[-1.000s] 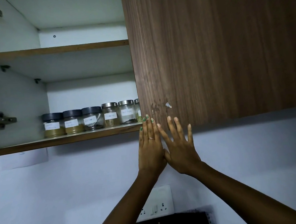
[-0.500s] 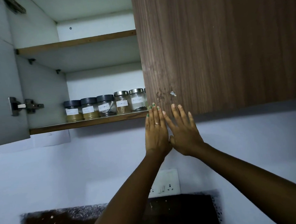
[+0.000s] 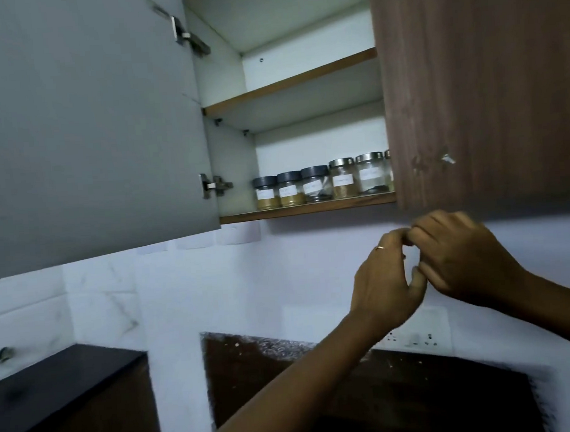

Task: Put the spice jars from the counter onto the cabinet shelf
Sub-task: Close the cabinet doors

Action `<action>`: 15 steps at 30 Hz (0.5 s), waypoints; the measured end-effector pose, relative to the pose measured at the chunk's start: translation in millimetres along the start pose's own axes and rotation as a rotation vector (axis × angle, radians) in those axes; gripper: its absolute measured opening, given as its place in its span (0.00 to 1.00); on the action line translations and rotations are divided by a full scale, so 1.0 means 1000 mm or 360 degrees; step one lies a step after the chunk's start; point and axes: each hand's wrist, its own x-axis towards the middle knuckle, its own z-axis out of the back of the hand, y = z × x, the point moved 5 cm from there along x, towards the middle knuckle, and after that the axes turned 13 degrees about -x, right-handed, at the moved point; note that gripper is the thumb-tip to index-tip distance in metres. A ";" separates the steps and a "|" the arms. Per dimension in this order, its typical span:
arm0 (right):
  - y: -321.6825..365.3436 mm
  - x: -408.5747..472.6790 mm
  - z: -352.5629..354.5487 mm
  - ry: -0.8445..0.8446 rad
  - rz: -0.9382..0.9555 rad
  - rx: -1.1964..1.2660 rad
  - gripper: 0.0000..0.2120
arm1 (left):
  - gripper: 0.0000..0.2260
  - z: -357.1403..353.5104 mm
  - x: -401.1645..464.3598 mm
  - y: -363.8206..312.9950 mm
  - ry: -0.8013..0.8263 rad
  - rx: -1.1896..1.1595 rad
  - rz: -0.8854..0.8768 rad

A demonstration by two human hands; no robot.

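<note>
Where shelved, spice jars (image 3: 322, 187) upright.

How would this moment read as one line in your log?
spice jars: on lower shelf | left door: open | hands: together below right door, empty

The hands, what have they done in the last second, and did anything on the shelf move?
Both hands came down off the closed wooden door. A second ago their straight fingers lay flat against its lower edge; now the left hand and right hand hang just below it with fingers curled, touching each other and holding nothing. The spice jars stand in the same row on the lower shelf, and the grey door stays open.
</note>
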 end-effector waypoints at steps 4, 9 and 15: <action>0.037 0.019 0.043 -0.0217 0.0162 0.0074 0.12 | 0.16 0.054 -0.036 -0.017 -0.0077 -0.0005 -0.0081; 0.088 0.060 0.107 -0.0447 0.0236 0.0221 0.10 | 0.12 0.143 -0.069 -0.035 -0.0195 0.0160 -0.0265; 0.159 0.117 0.169 -0.0521 0.0200 0.0284 0.10 | 0.08 0.245 -0.105 -0.039 -0.0356 0.0409 -0.0327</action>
